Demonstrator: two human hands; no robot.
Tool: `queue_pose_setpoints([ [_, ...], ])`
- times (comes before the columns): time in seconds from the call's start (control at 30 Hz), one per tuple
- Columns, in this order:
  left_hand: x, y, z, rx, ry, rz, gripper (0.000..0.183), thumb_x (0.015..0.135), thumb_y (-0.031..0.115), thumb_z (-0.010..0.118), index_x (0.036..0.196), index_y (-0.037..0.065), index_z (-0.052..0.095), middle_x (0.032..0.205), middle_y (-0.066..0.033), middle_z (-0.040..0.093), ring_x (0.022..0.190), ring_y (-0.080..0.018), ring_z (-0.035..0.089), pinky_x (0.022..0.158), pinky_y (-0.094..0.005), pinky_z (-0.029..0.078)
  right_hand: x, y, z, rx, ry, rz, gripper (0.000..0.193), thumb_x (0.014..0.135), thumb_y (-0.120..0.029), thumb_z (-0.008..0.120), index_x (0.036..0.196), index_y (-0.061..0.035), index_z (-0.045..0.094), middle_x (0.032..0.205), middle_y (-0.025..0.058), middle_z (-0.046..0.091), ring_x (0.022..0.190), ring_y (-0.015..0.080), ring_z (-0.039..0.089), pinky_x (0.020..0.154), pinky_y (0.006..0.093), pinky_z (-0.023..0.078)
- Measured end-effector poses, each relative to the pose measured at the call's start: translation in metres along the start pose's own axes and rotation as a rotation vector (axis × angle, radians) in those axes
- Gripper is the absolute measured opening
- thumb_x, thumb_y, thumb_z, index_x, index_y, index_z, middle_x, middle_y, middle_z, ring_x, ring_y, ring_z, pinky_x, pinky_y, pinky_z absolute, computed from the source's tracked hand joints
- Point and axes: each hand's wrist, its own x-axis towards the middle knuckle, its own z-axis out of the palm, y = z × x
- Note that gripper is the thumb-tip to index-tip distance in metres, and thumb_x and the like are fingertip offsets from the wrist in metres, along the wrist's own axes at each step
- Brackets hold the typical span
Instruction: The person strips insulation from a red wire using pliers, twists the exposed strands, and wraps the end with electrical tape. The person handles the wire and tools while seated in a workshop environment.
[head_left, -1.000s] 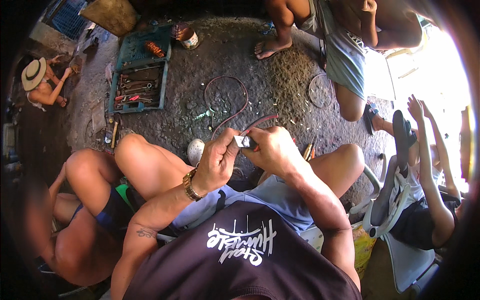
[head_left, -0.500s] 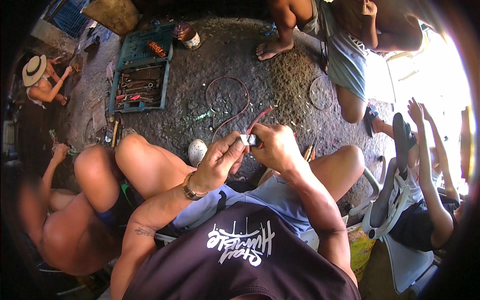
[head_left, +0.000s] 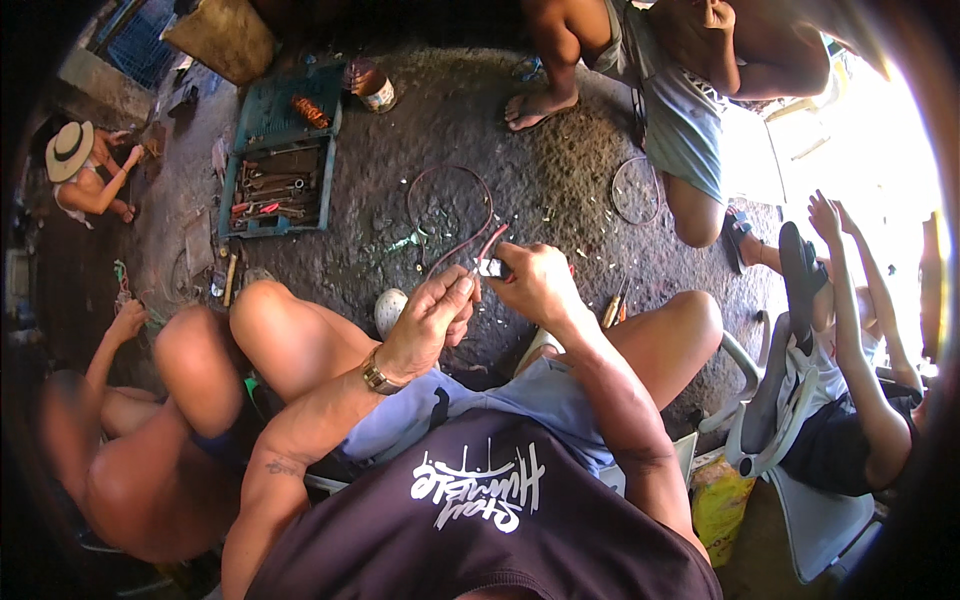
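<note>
In front of my knees, both hands work close together on a short red cable (head_left: pixel 492 241) that sticks up between them. My left hand (head_left: pixel 432 312), with a watch on its wrist, has thumb and fingers pinched near the cable's lower end. Closed around a pliers-like tool (head_left: pixel 492 268) is my right hand (head_left: pixel 540 285). The tool's shiny metal and black head sits against the cable; most of its handles are hidden in my palm. A thin cable (head_left: pixel 490 200) curves across the ground just beyond my hands.
A blue-green toolbox (head_left: pixel 228 190) full of wrenches lies unfolded at the far left, with a bucket (head_left: pixel 378 92) beside it. A screwdriver-like tool (head_left: pixel 613 310) lies near my right knee. Other people sit or crouch left, ahead and right, near a light chair (head_left: pixel 820 520).
My left hand has drawn slightly down and left, and my right hand has shifted a little left. The red cable stands more upright and shows less length above the tool.
</note>
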Motion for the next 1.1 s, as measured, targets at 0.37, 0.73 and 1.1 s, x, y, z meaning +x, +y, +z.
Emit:
queue_pose_setpoints([
  [0.37, -0.001, -0.011, -0.026, 0.068, 0.144, 0.078, 0.025, 0.111, 0.026, 0.046, 0.096, 0.009, 0.057, 0.064, 0.0104, 0.036, 0.05, -0.0001, 0.029, 0.044, -0.0209, 0.026, 0.01, 0.028, -0.023, 0.417, -0.008, 0.34, 0.033, 0.092, -0.03, 0.072, 0.083, 0.0021, 0.067, 0.061, 0.0028, 0.054, 0.058, 0.0104, 0.049, 0.055, 0.0321, 0.043],
  [0.73, 0.005, -0.001, 0.002, 0.847, 0.287, 0.515, 0.014, 0.106, 0.012, 0.053, 0.104, 0.001, 0.062, 0.069, -0.0079, 0.055, 0.063, -0.0101, 0.047, 0.056, -0.0328, 0.04, 0.004, -0.051, -0.04, 0.623, -0.141, 0.281, 0.022, 0.097, -0.021, 0.072, 0.099, 0.0007, 0.072, 0.075, 0.006, 0.068, 0.067, 0.0127, 0.059, 0.064, 0.0315, 0.049],
  [1.1, 0.004, 0.013, -0.007, 0.982, 0.217, 0.476, 0.024, 0.106, 0.023, 0.055, 0.096, 0.002, 0.058, 0.077, -0.0221, 0.061, 0.066, -0.0428, 0.062, 0.055, -0.0445, 0.045, 0.005, -0.031, -0.032, 0.108, 0.059, -0.017, 0.024, 0.081, -0.014, 0.076, 0.1, -0.0021, 0.068, 0.089, 0.0197, 0.071, 0.076, 0.0361, 0.071, 0.068, 0.0422, 0.057],
])
